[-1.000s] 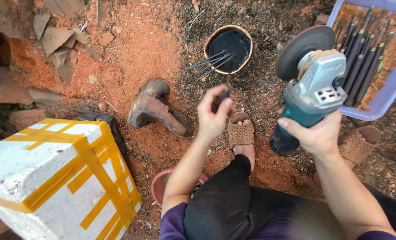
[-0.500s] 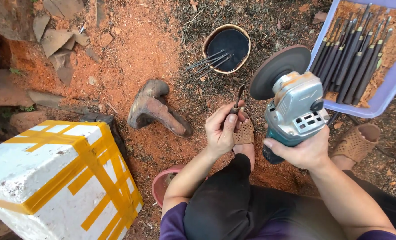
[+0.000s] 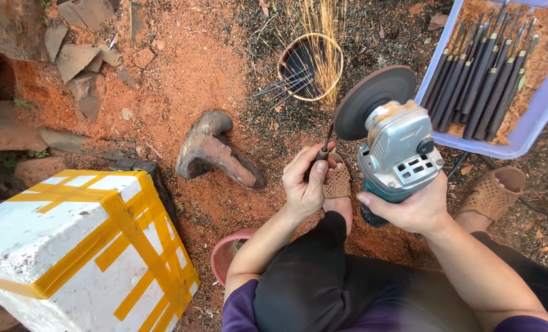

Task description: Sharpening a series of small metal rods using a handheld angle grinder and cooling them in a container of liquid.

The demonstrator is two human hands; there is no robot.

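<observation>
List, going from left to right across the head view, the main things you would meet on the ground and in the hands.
White foam box with yellow tape → iron anvil block → left hand holding a thin tool → angle grinder in the right hand → blue tray of dark-handled tools.

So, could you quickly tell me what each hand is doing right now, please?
Left hand: closed on a thin metal tool, tip against the grinding disc, sparks flying.
Right hand: closed around the angle grinder.
</observation>
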